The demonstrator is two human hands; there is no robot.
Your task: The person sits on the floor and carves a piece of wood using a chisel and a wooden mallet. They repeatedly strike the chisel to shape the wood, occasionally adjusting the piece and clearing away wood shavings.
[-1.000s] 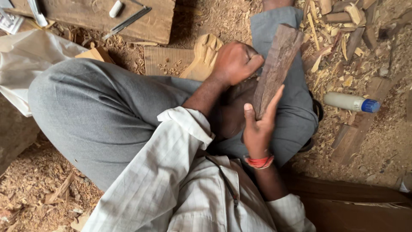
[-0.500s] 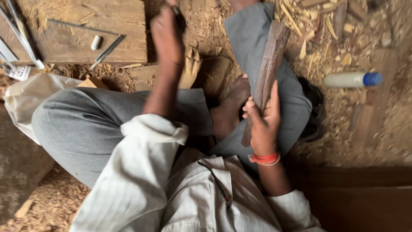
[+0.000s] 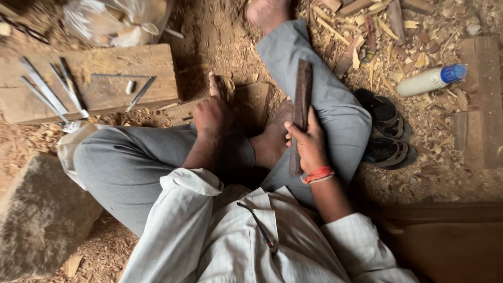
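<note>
My right hand [image 3: 310, 144] has its grip closed around a dark wooden stick [image 3: 301, 112], held upright over my crossed legs. My left hand [image 3: 211, 112] grips a wooden mallet [image 3: 226, 88] beside the wood block [image 3: 105, 94] carrying metal chisels [image 3: 50, 91].

Bare earth floor [image 3: 209, 36], strewn all over with pale sawdust and wood chips, thickest toward the far right corner. On the far left, a low wooden block [image 3: 105, 94] bearing several metal chisels [image 3: 47, 94]. Behind it, a crumpled plastic bag [image 3: 115, 21]. Near left corner: a rough grey stone [image 3: 42, 220]. Along the right edge, flat planks [image 3: 479, 99], a white bottle with blue cap [image 3: 430, 79], dark sandals [image 3: 385, 128] beside. Soft, even daylight, faint shadows.
</note>
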